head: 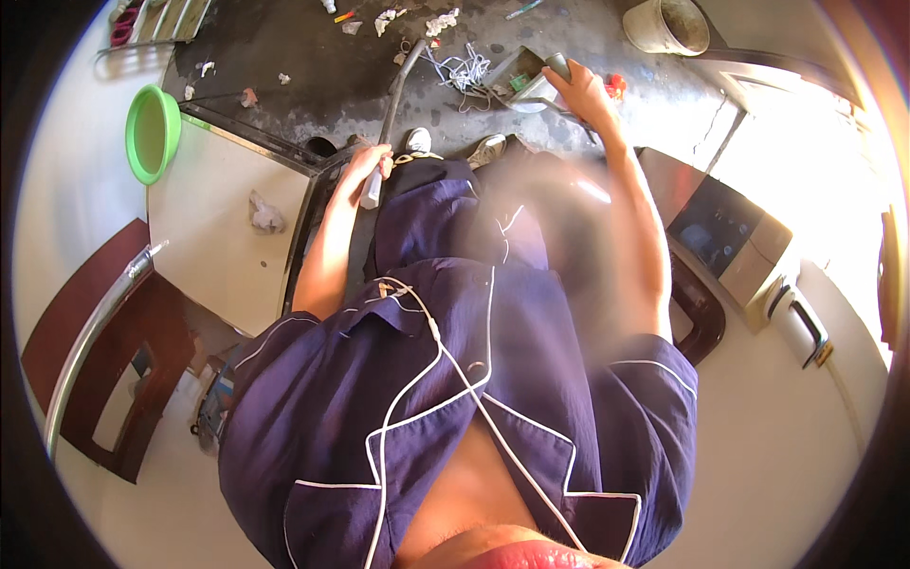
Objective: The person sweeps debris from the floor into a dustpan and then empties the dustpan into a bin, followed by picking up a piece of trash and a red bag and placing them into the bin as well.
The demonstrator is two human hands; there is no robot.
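My left hand is closed around a long grey stick, whose far end reaches the dark floor near some litter. Forward and to the right, my right hand grips a grey handle. Beside and below that hand, a dustpan lies on the floor with a green wrapper in it. A tangle of white cord rests just left of the dustpan. Whether the handle joins the dustpan is unclear.
Crumpled tissue and other scraps are scattered over the floor. A white bucket stands at the front right, near red plastic. A green basin sits by a white tabletop on the left. Cardboard box at right.
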